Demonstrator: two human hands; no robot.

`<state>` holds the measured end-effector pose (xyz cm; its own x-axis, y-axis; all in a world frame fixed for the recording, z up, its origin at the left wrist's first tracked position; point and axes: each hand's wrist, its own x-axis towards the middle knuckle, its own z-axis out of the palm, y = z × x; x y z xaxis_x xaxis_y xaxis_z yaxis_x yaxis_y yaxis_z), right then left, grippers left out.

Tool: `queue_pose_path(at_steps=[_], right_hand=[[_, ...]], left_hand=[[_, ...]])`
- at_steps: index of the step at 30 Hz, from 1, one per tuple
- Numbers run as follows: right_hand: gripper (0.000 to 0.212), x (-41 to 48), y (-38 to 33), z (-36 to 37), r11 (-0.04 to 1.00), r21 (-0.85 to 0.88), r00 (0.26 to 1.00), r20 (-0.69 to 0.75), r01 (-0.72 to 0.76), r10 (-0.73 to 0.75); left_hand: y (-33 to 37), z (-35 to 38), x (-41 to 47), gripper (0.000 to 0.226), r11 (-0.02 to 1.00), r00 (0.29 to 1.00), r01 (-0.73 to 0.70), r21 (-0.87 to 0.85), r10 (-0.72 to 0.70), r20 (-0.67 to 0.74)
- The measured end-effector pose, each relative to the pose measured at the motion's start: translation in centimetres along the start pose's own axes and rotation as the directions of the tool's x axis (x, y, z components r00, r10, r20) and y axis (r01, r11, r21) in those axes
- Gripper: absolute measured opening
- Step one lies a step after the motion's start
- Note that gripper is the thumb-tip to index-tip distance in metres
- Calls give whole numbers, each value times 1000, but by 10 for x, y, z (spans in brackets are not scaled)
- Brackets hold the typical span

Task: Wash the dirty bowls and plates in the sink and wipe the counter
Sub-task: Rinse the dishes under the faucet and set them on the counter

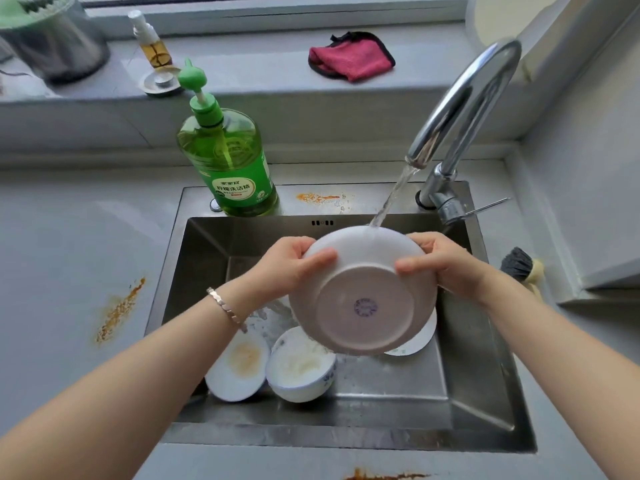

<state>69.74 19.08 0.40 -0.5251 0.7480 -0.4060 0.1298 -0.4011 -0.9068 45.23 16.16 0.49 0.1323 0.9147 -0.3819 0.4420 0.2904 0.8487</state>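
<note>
An orange stain (119, 311) streaks the grey counter (69, 237) just left of the steel sink (485, 358). A green dish soap bottle (232, 161) stands on the sink's back ledge. At the basin's front left a soiled plate (239, 365) touches a small dirty bowl (301, 365), with bare basin floor to their right. Above them the left hand (287, 268) grips one side of a white bowl (363, 296) and the right hand (440, 261) grips the opposite side. The white bowl is tilted, foot ring towards the camera and mouth turned away, its top edge under the water stream (391, 199) from the faucet (464, 102). A brush (519, 266) lies on the counter far right.
</note>
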Motion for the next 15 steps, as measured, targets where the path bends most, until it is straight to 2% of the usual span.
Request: queue_pose_path(at_steps=[2,4,6,7,9,11,12,13,15], right_hand=[[22,12,-2,5,994,-66,984,-150,85,-94],[10,24,-2,25,965,-235,906,-371,120,-203],[29,34,3,56,881,-471,765,-555,34,-326],[41,36,5,74,830,-557,701,-599,-16,-388],[60,31,6,102,711,-703,660,-528,12,-534],[56,28,11,108,548,-827,662,-339,130,-669],[53,28,10,103,535,-829,680,-299,162,-669],[49,30,7,96,601,-783,722,-324,158,-611],[44,39,7,82,804,-587,775,-465,92,-428]], left_hand=[[0,7,-5,38,996,990,2,-93,-15,-141],[1,17,-8,37,990,968,-14,-138,-21,-250],[4,24,-11,44,988,946,-44,-150,-7,-324],[6,27,-12,48,988,934,-63,-145,7,-358],[11,30,-16,51,990,909,-96,-105,44,-414],[12,30,-20,50,990,896,-109,-84,61,-440],[11,29,-23,51,989,893,-107,-99,51,-448],[11,29,-24,50,988,889,-100,-121,34,-456],[12,30,-27,45,987,882,-77,-138,3,-471]])
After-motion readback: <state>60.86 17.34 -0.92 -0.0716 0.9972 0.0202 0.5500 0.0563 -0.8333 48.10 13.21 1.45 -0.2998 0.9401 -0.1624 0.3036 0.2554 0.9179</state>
